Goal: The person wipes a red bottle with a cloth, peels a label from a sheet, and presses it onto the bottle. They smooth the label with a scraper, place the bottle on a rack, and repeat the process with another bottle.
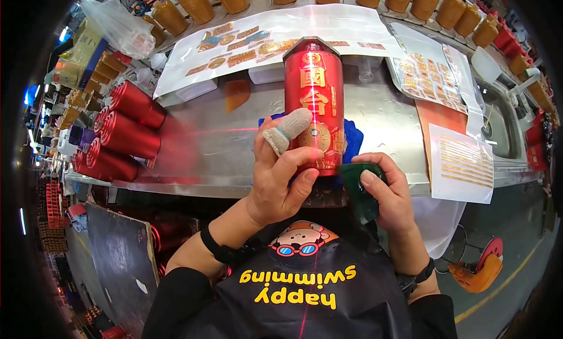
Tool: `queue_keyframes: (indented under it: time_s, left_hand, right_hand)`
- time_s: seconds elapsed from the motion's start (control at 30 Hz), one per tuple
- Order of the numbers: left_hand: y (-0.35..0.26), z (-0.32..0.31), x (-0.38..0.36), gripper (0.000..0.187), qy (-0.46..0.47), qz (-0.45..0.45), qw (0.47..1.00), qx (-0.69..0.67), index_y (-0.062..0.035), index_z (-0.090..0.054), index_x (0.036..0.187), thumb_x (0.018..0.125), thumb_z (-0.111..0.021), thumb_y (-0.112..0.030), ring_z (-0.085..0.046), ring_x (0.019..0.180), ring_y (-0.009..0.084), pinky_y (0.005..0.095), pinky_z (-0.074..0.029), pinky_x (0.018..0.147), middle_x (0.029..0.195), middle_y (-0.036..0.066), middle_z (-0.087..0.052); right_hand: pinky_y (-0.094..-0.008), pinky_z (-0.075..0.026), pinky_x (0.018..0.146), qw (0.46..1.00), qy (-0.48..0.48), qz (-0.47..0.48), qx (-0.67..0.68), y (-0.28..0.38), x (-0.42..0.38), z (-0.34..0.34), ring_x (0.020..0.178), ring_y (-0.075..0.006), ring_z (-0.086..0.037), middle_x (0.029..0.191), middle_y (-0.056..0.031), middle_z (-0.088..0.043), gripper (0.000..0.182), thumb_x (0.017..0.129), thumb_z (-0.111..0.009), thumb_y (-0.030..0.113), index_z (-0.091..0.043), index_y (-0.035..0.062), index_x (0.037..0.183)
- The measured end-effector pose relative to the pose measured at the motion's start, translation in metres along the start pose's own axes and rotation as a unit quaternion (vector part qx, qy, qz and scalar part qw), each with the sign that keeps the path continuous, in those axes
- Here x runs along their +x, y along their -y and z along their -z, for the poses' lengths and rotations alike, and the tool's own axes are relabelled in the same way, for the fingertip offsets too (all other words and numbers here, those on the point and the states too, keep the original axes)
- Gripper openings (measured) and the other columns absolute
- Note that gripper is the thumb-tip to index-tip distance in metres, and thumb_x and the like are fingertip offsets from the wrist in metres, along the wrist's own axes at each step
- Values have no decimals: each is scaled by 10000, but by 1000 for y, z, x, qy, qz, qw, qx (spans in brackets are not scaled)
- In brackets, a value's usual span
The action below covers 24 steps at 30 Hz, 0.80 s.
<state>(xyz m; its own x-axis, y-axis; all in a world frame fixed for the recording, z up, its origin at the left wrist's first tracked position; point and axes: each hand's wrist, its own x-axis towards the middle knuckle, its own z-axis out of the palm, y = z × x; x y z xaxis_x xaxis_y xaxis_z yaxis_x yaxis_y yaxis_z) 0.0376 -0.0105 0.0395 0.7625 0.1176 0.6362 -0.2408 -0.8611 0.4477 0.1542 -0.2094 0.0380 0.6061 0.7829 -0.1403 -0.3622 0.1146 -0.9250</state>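
Observation:
A red bottle (321, 98) with gold characters and a round gold emblem lies on a blue cloth (353, 138) on the metal table. My left hand (284, 172) is at its lower left side, two fingers in pale fabric covers, with thumb and index finger touching the bottle near the emblem. The fingers are bent but apart. My right hand (388, 189) grips a dark green flat piece (359, 192) between thumb and fingers, just right of the bottle's lower end.
Stacked red bottles (130, 134) stand at the left. White sheets with gold decals (246, 48) lie behind the bottle; more decal sheets (460, 163) are at the right, near a sink (498, 128). Brown jars (231, 0) line the back. An amber piece (237, 94) rests left of the bottle.

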Motion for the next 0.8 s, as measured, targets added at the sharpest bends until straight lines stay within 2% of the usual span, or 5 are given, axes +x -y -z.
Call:
queue_keyframes:
  time_s: [0.1, 0.4, 0.5, 0.7, 0.8]
  left_hand:
    - [-1, 0, -2, 224, -5, 19, 1000, -15, -109, -646, 1074, 865, -661, -188, -398, 1264, 420, 533, -198, 1136, 1368, 233, -490]
    - [1, 3, -4, 251, -2, 15, 1000, 1, -116, -644, 1067, 817, -663, -123, -389, 1269, 434, 546, -192, 1139, 1363, 238, -491]
    - [2, 2, -6, 249, -8, 17, 1000, 3, -115, -644, 1058, 809, -663, -116, -391, 1265, 432, 554, -196, 1136, 1362, 236, -488]
    - [0, 2, -3, 238, -8, 14, 1000, -10, -110, -642, 1037, 801, -668, -112, -391, 1259, 434, 566, -204, 1127, 1359, 236, -488]
    - [-2, 3, -2, 194, -18, 4, 1000, -3, -75, -618, 1045, 851, -617, -89, -438, 1253, 400, 522, -168, 1156, 1314, 271, -523]
  right_hand:
    - [-203, -464, 763, 999, 21, -12, -25, -1, -2, 4, 862, -53, -566, 977, -19, -627, 244, 967, -561, 119, -558, 11, 1186]
    - [-215, -477, 737, 1000, -20, 3, 20, 0, -1, -4, 825, -51, -568, 948, -13, -623, 242, 964, -566, 122, -557, 13, 1180]
    - [-220, -489, 725, 999, 4, -15, -28, 2, -5, -2, 824, -58, -580, 955, -22, -630, 242, 961, -570, 115, -554, 14, 1180]
    - [-229, -510, 734, 999, 19, -31, 11, -4, -9, -12, 848, -79, -611, 979, -50, -649, 221, 965, -590, 140, -529, 24, 1143]
    - [-311, -571, 734, 997, 15, -59, 53, -6, -10, -20, 830, -196, -681, 974, -121, -652, 213, 949, -576, 105, -464, 35, 1115]
